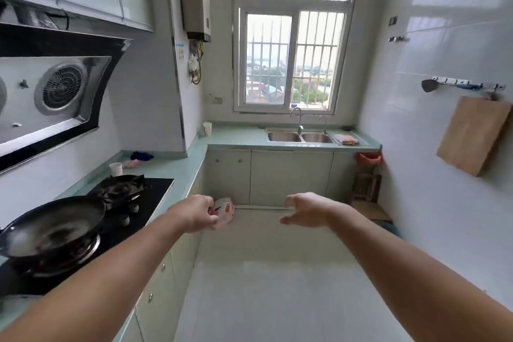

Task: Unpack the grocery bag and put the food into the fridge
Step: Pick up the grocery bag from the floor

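Observation:
My left hand (195,212) is stretched out in front of me above the floor, its fingers closed on a small crumpled plastic bag (225,209) that is clear with red and orange marks. What the bag holds is hidden. To the right, at about the same height and apart from the bag, my right hand (306,209) hangs with its fingers spread and curled and nothing in it. No fridge is in view.
A green counter (183,166) runs along the left with a black wok (52,226) on a gas hob. A double sink (299,136) sits under the window at the far end. A wooden cutting board (472,134) hangs on the right wall. A small wooden stool (365,187) stands in the far right corner.

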Motion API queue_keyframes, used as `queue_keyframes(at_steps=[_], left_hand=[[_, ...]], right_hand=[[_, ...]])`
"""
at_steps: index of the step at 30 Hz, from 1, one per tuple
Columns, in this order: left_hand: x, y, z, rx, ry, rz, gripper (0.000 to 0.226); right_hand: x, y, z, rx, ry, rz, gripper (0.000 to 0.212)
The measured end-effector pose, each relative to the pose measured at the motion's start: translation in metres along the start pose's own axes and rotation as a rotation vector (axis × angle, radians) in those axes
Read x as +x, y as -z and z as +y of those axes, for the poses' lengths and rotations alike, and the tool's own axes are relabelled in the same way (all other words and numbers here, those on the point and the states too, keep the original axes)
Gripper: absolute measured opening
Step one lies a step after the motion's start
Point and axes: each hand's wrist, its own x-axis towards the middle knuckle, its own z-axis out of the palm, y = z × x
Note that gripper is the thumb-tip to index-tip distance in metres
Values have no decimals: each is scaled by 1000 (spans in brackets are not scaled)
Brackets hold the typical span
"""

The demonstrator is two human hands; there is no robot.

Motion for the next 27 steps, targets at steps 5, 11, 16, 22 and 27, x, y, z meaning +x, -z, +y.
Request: queue_keyframes(at_steps=[5, 11, 16, 22, 27], left_hand=[[41, -14, -30, 41, 0, -74, 41], [92, -33, -51, 54, 7, -121, 46], [143, -48, -64, 82, 15, -150, 50], [228, -60, -75, 75, 44, -178, 52], [320, -58, -67, 78, 77, -180, 50]], right_hand=[[53, -27, -6, 52, -54, -62, 58], [111, -51, -4, 93, -89, -120, 57], [170, -59, 3, 99, -97, -159, 56], [266, -62, 16, 89, -56, -202, 56], [366, -49, 41, 69, -23, -229, 56]])
